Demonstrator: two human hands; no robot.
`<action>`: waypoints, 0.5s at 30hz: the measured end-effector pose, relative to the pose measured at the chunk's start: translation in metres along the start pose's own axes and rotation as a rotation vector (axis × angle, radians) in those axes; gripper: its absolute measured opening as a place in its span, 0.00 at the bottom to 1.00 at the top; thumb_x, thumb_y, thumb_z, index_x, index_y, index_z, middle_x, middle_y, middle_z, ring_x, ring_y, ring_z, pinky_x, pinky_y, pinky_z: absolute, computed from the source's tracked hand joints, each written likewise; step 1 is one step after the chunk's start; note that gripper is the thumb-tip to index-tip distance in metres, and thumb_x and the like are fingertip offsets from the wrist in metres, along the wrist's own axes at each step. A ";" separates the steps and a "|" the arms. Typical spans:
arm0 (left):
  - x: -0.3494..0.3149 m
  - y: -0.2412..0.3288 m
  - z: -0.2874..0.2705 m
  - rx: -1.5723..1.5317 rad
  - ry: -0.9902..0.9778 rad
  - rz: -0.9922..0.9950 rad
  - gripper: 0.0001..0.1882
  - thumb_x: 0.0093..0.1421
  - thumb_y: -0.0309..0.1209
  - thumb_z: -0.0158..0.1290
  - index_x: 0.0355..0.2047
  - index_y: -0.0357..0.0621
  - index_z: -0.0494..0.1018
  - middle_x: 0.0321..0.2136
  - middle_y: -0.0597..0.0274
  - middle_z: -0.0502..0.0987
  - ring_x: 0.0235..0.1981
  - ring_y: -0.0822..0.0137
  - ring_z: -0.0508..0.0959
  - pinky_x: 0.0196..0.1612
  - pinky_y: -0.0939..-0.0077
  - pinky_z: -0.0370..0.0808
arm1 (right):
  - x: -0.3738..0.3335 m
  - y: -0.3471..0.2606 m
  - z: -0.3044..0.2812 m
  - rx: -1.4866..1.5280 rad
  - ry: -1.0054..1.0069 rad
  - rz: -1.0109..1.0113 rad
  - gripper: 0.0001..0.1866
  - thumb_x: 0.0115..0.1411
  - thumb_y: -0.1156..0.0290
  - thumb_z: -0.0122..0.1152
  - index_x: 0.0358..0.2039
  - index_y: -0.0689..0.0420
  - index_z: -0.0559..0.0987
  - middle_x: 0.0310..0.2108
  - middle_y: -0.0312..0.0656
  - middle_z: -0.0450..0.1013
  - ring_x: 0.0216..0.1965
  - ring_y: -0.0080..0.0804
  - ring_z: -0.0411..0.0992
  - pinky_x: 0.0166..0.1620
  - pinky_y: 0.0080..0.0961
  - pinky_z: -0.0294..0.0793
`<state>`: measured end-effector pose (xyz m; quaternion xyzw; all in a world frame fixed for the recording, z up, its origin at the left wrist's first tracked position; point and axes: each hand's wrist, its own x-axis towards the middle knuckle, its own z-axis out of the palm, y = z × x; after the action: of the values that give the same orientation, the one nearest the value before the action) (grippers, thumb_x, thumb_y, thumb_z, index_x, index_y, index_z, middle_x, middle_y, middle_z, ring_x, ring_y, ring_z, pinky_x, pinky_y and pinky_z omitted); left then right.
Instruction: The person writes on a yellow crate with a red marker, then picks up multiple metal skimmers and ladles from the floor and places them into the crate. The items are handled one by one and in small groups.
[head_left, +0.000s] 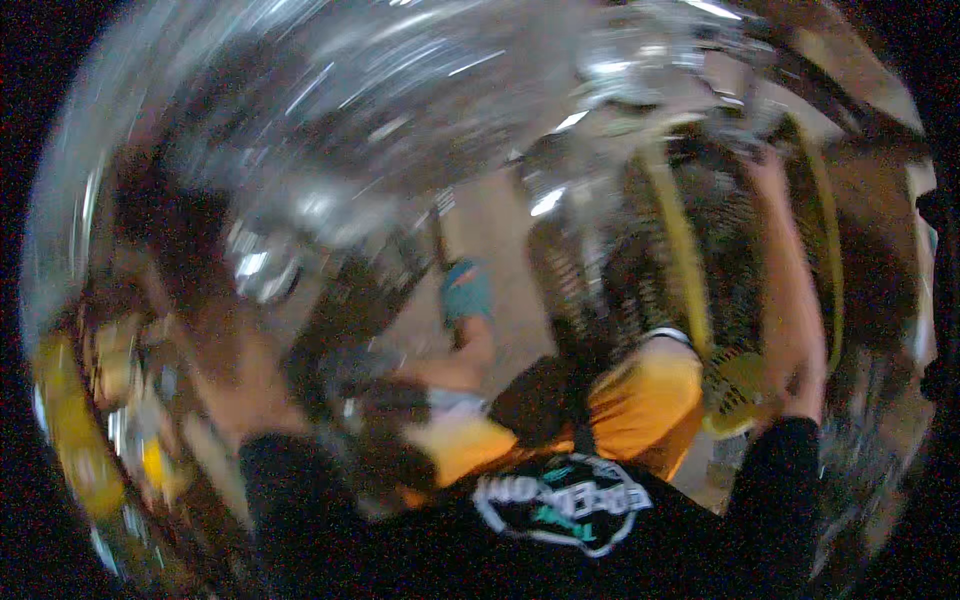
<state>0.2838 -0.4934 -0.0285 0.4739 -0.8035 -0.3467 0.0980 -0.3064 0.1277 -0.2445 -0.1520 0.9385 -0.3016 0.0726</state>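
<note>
Right hand (pixel 762 160) blurred, apparently touching shiny metal (pixel 732 125)

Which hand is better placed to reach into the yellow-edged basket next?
Right, likely: the right hand appears between the yellow edges, while the left forearm is well away, its hand lost in blur.

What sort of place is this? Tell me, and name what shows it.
Possibly a metalware workshop or store; blur hides much. Bright, metallic-looking shapes fill much of the upper view, and a yellow-edged, perforated item, perhaps a basket, is near the right hand.
</note>
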 end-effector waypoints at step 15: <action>-0.017 0.015 0.057 0.045 -0.158 -0.090 0.17 0.54 0.32 0.56 0.43 0.38 0.78 0.43 0.54 0.80 0.44 0.59 0.78 0.50 0.66 0.73 | 0.095 0.115 -0.036 -0.993 0.019 -1.082 0.29 0.62 0.62 0.61 0.63 0.51 0.69 0.53 0.48 0.69 0.44 0.35 0.71 0.44 0.31 0.73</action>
<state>0.2549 -0.4482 -0.0586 0.4827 -0.7943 -0.3689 0.0080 -0.4319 0.2048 -0.2873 -0.6063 0.7588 0.1641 -0.1721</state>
